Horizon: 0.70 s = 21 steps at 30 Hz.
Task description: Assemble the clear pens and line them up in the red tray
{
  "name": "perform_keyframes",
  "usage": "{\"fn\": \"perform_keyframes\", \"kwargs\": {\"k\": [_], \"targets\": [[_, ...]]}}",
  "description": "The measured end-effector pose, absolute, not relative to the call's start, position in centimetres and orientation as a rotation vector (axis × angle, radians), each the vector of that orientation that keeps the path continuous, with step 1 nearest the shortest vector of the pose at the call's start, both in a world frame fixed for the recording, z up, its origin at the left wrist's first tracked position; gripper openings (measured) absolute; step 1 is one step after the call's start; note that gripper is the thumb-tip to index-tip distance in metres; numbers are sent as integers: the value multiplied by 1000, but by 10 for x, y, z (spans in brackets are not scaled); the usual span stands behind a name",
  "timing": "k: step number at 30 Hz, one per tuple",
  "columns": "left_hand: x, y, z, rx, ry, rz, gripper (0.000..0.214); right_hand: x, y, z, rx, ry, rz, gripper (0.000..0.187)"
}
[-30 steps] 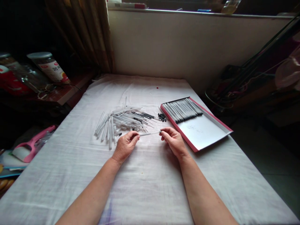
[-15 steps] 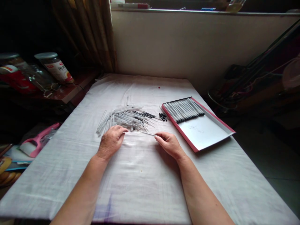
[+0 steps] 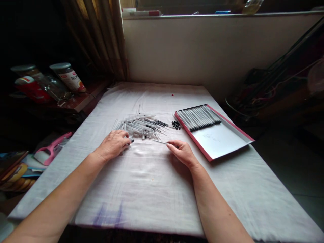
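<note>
Head view: a cloth-covered table (image 3: pixel 157 202) is filling most of the lower frame, with a pink-edged tray (image 3: pixel 220 145) lying at its right. A loose heap of tubes (image 3: pixel 138 125) is spreading left of the tray, while a row of black-ended tubes (image 3: pixel 198 117) is occupying the tray's far half. At the heap's near left edge the left hand (image 3: pixel 111 143) is bending its fingers; whether they are grasping anything, one cannot tell. The right hand (image 3: pixel 181 152) is pinching one end of a slender rod (image 3: pixel 159 141) between thumb and fingers, the free end pointing left, just in front of the heap. Such a rod is probably behaving as light, stiff and slippery, and cracking if forced; a fingertip pinch near one end is likely giving enough control. It is appearing straight, narrow and pale. Small black caps (image 3: pixel 176 125) are clustering beside the tray; one dark piece (image 3: pixel 132 140) is showing by the left fingertips.
</note>
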<state>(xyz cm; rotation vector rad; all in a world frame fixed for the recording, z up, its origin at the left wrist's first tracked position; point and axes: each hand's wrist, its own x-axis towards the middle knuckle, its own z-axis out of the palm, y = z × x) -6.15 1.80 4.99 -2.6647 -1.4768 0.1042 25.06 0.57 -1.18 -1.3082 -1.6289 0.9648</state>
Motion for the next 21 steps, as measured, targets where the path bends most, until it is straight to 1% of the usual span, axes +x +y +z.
{"fn": "perform_keyframes", "kwargs": {"k": [3,7,11,14,21], "targets": [[-60,19,53,-2703,-1407,-14,13,250,5,-10,-1257,-1593,972,22],[-39,6,45,-2717,-1417,-462,16,252,4,0,-1166,-1546,1046,22],[-8,-6,23,-2771,-1629,-812,19,257,2,9,-1129,-1486,1152,24],[5,-8,7,-2797,-1703,-1082,20,262,3,11,-1134,-1503,1157,22],[9,-10,-5,-2761,-2054,-1388,24,260,4,6,-1190,-1602,1169,19]]}}
